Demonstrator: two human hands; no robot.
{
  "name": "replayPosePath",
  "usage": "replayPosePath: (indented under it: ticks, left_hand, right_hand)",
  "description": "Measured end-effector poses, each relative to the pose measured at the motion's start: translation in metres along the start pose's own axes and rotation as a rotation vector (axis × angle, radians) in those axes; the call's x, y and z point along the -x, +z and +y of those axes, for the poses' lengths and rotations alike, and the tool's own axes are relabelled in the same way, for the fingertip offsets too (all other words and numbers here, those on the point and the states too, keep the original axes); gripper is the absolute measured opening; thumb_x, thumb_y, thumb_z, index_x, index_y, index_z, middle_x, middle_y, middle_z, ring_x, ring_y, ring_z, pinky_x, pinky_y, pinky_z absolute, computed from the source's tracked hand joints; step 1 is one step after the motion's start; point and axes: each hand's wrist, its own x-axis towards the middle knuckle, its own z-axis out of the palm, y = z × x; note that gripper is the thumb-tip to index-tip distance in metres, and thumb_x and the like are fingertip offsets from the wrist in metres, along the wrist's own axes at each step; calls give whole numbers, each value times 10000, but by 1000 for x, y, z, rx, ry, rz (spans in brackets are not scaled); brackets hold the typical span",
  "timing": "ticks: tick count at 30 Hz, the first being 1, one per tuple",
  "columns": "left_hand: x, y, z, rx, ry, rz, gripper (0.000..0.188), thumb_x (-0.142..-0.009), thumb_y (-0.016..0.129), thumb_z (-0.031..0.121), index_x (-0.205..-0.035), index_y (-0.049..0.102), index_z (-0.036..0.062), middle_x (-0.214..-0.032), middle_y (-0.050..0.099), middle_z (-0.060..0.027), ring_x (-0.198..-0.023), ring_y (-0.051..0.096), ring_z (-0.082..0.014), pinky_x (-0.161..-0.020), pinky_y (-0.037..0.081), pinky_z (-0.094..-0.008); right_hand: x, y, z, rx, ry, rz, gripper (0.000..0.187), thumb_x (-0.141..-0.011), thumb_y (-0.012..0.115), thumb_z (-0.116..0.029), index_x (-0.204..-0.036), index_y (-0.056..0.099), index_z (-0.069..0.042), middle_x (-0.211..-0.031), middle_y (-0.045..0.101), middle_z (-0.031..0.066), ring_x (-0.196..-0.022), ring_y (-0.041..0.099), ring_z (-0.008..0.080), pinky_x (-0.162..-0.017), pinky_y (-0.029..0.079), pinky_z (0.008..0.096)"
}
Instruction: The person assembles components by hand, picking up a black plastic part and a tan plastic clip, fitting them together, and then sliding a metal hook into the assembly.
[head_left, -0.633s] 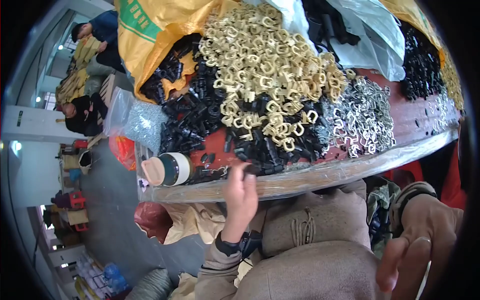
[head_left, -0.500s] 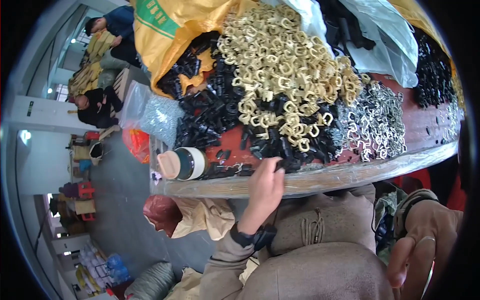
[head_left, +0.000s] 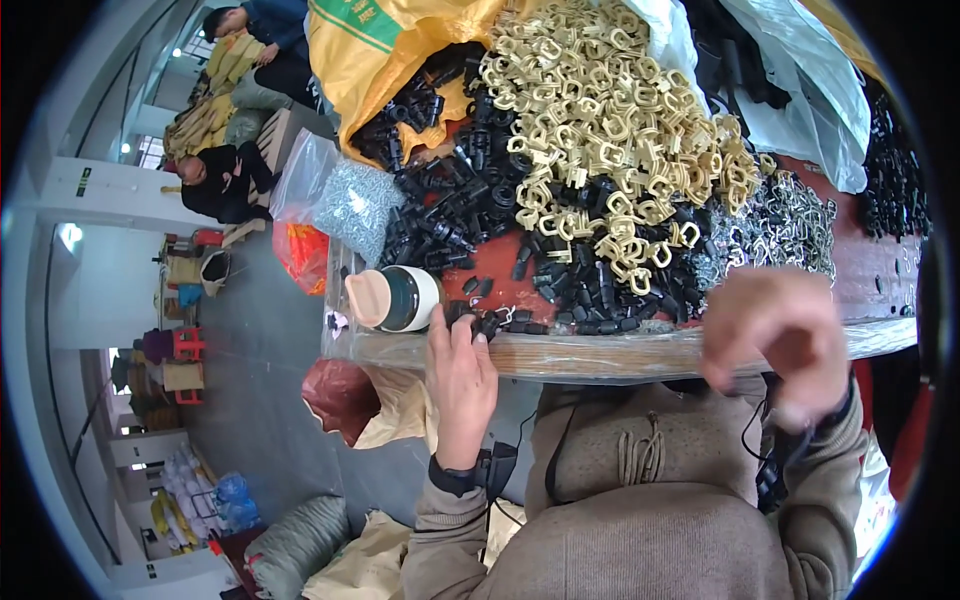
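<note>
My left hand point(head_left: 462, 385) rests at the table's near edge beside a jar, fingers apart and touching small black plastic parts point(head_left: 487, 323). Nothing shows gripped in it. To the right, my right hand point(head_left: 778, 340) hangs over the near edge, below silvery metal hooks point(head_left: 790, 225). Its fingers look curved but are smeared by motion, so whether they hold anything is unclear. Between and beyond the hands lies a large heap of cream plastic buckles point(head_left: 600, 130), spilling onto more black plastic parts point(head_left: 450, 215).
The jar point(head_left: 410, 298) with a pinkish lid stands at the left corner, near a clear bag of small silvery pieces point(head_left: 360, 210). A yellow sack point(head_left: 400, 60) and a pale plastic bag point(head_left: 800, 90) lie behind. An open paper sack point(head_left: 385, 405) is below the table; two people sit far left.
My left hand has moved left along the table edge toward the jar. From low at the right, my right hand has risen over the table's near edge. The view has shifted slightly.
</note>
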Motion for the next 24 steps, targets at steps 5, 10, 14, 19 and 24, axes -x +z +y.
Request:
replayPosePath:
  ticks: [5, 10, 14, 19, 24]
  left_hand:
    - [-1, 12, -1, -3, -19, -15, 278, -770, 473, 65, -1036, 460, -16, -1117, 414, -268, -1009, 423, -415, -848, 351, -452]
    - [-8, 21, 24, 204, 42, -13, 267, -778, 467, 73, -1031, 460, -13, -1098, 448, -245, -1005, 446, -406, -853, 366, -437]
    - [-6, 11, 24, 685, 3, -8, 249, -787, 462, 85, -1012, 460, -22, -1096, 460, -221, -1006, 463, -383, -858, 369, -426]
    - [9, -3, -18, 394, -21, 51, 252, -762, 483, 79, -994, 467, -20, -1075, 469, -200, -949, 475, -364, -815, 381, -417]
    - [5, 3, -21, 142, 80, -19, 283, -729, 503, 67, -997, 468, -14, -1048, 482, -187, -884, 476, -354, -786, 379, -424]
  right_hand:
    - [-14, 9, 37, 177, 367, 329, 253, -729, 621, -217, -792, 544, 16, -751, 543, 66, -659, 524, 131, -601, 418, 257]
    - [-32, 10, 64, 365, 441, 224, 195, -744, 605, -172, -804, 542, 2, -731, 531, 52, -647, 515, 129, -587, 408, 250]
    - [-48, 6, 88, 626, 488, 139, 211, -721, 616, -152, -853, 536, -9, -766, 528, 66, -676, 523, 182, -602, 413, 277]
    - [-79, 10, 141, 1176, 260, -154, 392, -637, 649, -165, -984, 509, -48, -958, 491, 95, -898, 473, 270, -745, 379, 359]
    - [-103, 17, 192, 1262, 67, -295, 372, -669, 613, -215, -1016, 528, -113, -985, 463, 67, -980, 434, 243, -809, 328, 390]
